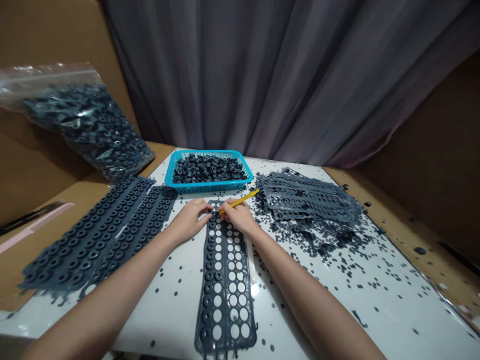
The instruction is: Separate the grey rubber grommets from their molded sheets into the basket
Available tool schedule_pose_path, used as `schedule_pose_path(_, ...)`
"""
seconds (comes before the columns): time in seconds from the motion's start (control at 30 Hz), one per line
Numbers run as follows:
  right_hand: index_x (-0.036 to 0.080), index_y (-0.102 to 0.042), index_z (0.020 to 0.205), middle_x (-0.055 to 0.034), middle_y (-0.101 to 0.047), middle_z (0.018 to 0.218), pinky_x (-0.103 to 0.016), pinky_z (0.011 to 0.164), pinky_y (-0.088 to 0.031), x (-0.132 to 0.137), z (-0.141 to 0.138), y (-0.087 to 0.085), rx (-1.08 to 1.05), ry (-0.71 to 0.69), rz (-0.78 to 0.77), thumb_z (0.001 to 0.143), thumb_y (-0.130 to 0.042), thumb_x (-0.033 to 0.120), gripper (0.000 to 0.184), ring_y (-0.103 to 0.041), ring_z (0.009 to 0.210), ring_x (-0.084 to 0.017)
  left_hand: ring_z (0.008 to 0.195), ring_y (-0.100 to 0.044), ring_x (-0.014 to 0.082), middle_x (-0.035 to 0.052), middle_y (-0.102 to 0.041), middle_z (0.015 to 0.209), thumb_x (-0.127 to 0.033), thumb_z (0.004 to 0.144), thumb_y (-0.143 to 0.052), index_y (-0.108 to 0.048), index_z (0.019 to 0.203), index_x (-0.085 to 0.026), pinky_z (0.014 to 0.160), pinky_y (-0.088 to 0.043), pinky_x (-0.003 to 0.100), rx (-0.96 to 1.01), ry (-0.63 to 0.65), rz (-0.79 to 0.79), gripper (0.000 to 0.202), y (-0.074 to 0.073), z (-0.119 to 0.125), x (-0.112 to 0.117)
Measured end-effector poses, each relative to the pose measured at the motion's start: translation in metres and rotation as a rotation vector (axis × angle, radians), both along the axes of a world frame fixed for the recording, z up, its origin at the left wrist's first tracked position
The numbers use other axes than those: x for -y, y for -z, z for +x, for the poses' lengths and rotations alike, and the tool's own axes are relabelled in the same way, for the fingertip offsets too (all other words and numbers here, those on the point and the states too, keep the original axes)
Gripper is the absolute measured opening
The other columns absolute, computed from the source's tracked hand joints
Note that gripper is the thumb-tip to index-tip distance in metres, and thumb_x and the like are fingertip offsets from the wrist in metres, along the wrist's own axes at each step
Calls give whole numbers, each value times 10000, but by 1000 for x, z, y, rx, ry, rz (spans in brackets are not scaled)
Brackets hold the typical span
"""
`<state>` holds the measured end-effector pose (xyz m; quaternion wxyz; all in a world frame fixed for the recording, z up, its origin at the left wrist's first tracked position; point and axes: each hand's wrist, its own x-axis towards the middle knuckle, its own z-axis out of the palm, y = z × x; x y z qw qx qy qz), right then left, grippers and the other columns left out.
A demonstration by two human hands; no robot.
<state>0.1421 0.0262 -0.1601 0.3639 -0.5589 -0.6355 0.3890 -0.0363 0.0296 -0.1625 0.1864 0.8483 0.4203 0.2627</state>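
A long dark grey rubber sheet (225, 280) lies lengthwise on the white table in front of me. Its left column holds many thick rings, while most places in the other columns are open holes. At the sheet's far end, my left hand (192, 219) has its thumb and forefinger closed on the left edge. My right hand (237, 216) grips a slim yellow pen-shaped tool (245, 198), slanting up to the right. Its lower tip is by the sheet's top rows, partly hidden by my fingers. Behind both hands stands a blue plastic basket (210, 188) filled with small dark rubber pieces (208, 169).
Ring-filled sheets (93, 230) lie at left, below a clear bag (93, 125) of dark pieces. Punched sheets (303, 197) are piled at right, with small round scraps (318, 245) scattered around. A pink strip (35, 227) lies far left. A grey curtain (262, 75) hangs behind.
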Motion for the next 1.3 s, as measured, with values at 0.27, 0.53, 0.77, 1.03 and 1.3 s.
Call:
schedule_pose_path(0.27, 173, -551, 537, 7, -570, 516, -221, 618, -426, 5, -7, -6, 63, -27, 69, 741, -430, 183, 238, -555, 591, -136, 932, -525, 229, 69, -581, 932, -188, 838, -472, -600, 1003, -183, 820, -426, 357, -110, 114, 58, 209, -2, 0, -2)
schedule_pose_path(0.53, 170, -555, 543, -2, -565, 508, -218, 601, -401, 0, -7, -4, 106, 1, 65, 756, -427, 192, 249, -539, 599, -138, 847, -552, 243, 87, -592, 850, -169, 809, -533, -623, 886, -162, 765, -441, 348, -348, 206, 130, 119, -9, 9, -18)
schedule_pose_path(0.77, 178, -521, 482, -5, -575, 510, -226, 627, -399, 1, -3, -3, 107, 7, 85, 746, -443, 192, 276, -535, 605, -140, 805, -532, 231, 91, -573, 795, -75, 833, -427, -572, 757, -153, 762, -426, 352, -358, 173, 177, 181, -3, 12, -10)
schedule_pose_path(1.03, 176, -531, 516, -5, -569, 515, -226, 619, -393, 4, -5, -3, 98, 21, 91, 732, -453, 201, 231, -532, 601, -142, 794, -549, 209, 66, -587, 801, -214, 895, -387, -547, 823, -165, 731, -432, 321, -208, 51, 155, 182, -3, 7, -8)
schedule_pose_path(1.3, 176, -591, 559, -9, -583, 518, -233, 596, -399, 1, -4, -1, 58, 28, 57, 733, -465, 242, 224, -548, 601, -154, 619, -506, 145, 12, -588, 699, -322, 832, -518, -620, 804, -168, 573, -377, 249, 146, -116, -149, 187, -25, -12, 5)
